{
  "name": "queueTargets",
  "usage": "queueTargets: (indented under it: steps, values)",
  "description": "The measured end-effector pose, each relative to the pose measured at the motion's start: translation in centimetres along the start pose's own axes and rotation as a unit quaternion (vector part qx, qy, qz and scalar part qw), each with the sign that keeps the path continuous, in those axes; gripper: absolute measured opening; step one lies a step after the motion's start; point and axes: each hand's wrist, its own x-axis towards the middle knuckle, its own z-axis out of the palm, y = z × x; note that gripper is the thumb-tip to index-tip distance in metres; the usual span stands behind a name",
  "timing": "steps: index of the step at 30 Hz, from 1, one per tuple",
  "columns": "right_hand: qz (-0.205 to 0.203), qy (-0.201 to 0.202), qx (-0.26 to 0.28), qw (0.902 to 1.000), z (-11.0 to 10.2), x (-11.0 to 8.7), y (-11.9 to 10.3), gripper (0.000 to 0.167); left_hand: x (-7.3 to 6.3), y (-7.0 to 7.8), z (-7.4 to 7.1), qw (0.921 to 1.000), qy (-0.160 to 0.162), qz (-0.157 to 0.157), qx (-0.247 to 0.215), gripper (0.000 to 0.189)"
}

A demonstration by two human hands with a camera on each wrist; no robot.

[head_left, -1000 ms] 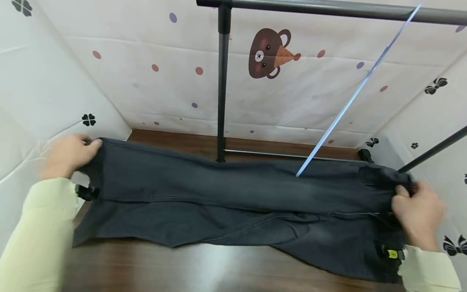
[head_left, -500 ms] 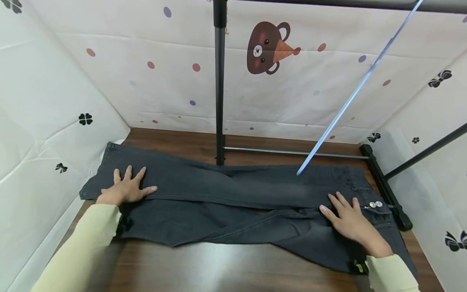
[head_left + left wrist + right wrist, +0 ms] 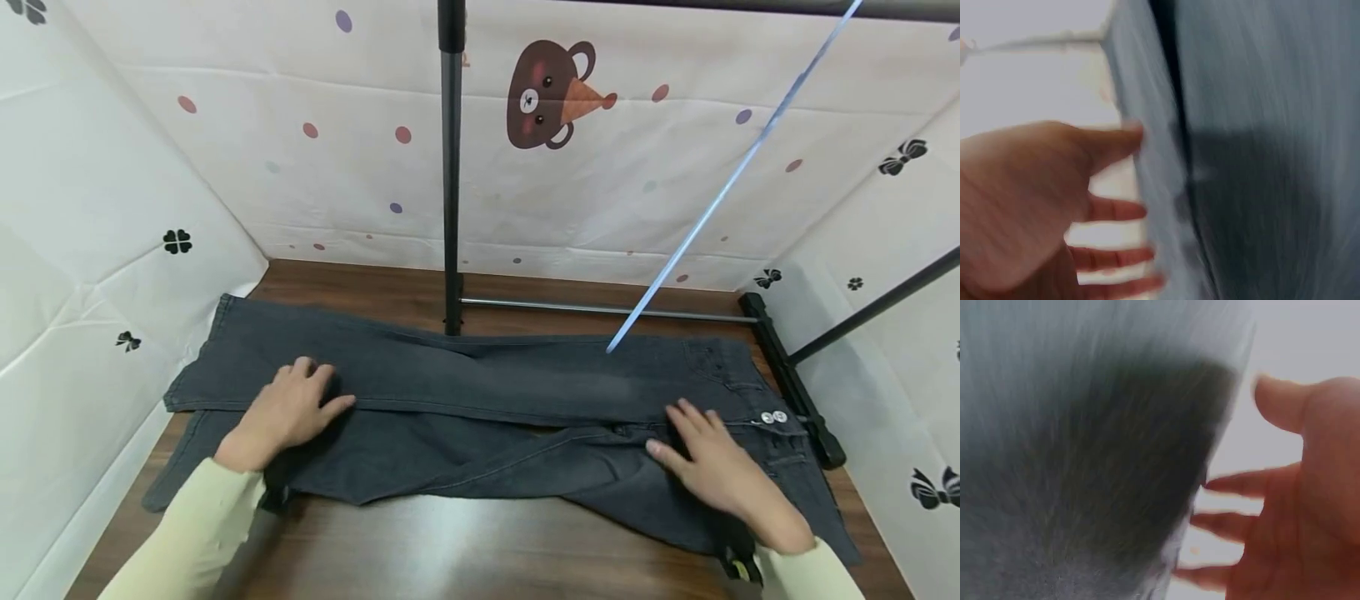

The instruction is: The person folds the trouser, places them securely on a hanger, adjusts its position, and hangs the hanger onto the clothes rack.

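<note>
Dark grey jeans [image 3: 480,375] lie lengthwise across the brown wood surface, hems at the left and the waist with two silver buttons at the right. The far leg partly overlaps the near one. My left hand [image 3: 288,412] is over the legs toward the hem end, its fingers slightly bent and holding nothing. Over the upper part below the buttons is my right hand [image 3: 708,467], fingers spread and loose. Both wrist views are blurred; they show the left hand [image 3: 1029,200] and right hand [image 3: 1297,481] with fingers apart, close to the grey denim.
A black rack post [image 3: 452,192] stands behind the jeans, with a thin metal bar [image 3: 600,311] low at the back and a black foot [image 3: 795,383] at the right. A pale blue strip [image 3: 735,179] slants down from the top rail. White patterned sheets [image 3: 352,175] wall the sides and back.
A second ago both hands gripped the jeans at the ends and held them up. They let go, pressed flat on the laid cloth, and now the left hand has slid right with its fingers lifted.
</note>
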Motion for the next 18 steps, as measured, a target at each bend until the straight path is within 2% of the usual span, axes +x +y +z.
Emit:
queueTargets:
  steps: [2, 3, 5, 8, 9, 11, 13, 15, 18]
  values:
    - [-0.025, 0.004, -0.022, 0.9994, 0.6, -1.4, -0.4, 0.090, -1.1, 1.2, 0.0, 0.9983, -0.011, 0.052, -0.026, 0.064]
    - [-0.032, 0.006, -0.030, 0.9990, 0.9, -2.1, -0.6, 0.088, -1.6, 1.6, 0.1, 0.9962, -0.036, 0.070, -0.039, 0.066]
    - [-0.036, -0.001, -0.044, 0.9984, 1.4, -3.4, -0.5, 0.086, -2.6, 2.0, 0.5, 0.9903, -0.088, 0.095, -0.050, 0.071]
    - [-0.018, -0.041, -0.055, 0.9975, 2.3, -4.4, 0.2, 0.091, -3.7, 2.1, 1.4, 0.9854, -0.119, 0.119, -0.027, 0.063]
    - [-0.013, -0.058, -0.056, 0.9967, 2.5, -4.6, 0.5, 0.093, -3.9, 2.1, 1.7, 0.9852, -0.118, 0.124, -0.009, 0.057]
    - [-0.007, -0.083, -0.050, 0.9952, 3.2, -4.7, 1.0, 0.091, -4.1, 2.1, 2.3, 0.9856, -0.088, 0.141, 0.029, 0.043]
    - [-0.003, -0.097, -0.040, 0.9945, 3.7, -4.6, 1.5, 0.091, -4.1, 2.2, 2.5, 0.9857, -0.061, 0.145, 0.060, 0.032]
    - [-0.002, -0.103, -0.035, 0.9941, 4.1, -4.5, 1.8, 0.096, -3.8, 2.2, 2.2, 0.9875, -0.038, 0.138, 0.066, 0.024]
    - [-0.005, -0.097, -0.052, 0.9939, 3.9, -4.6, 2.6, 0.097, -3.3, 1.9, 0.8, 0.9930, 0.011, 0.110, 0.042, 0.021]
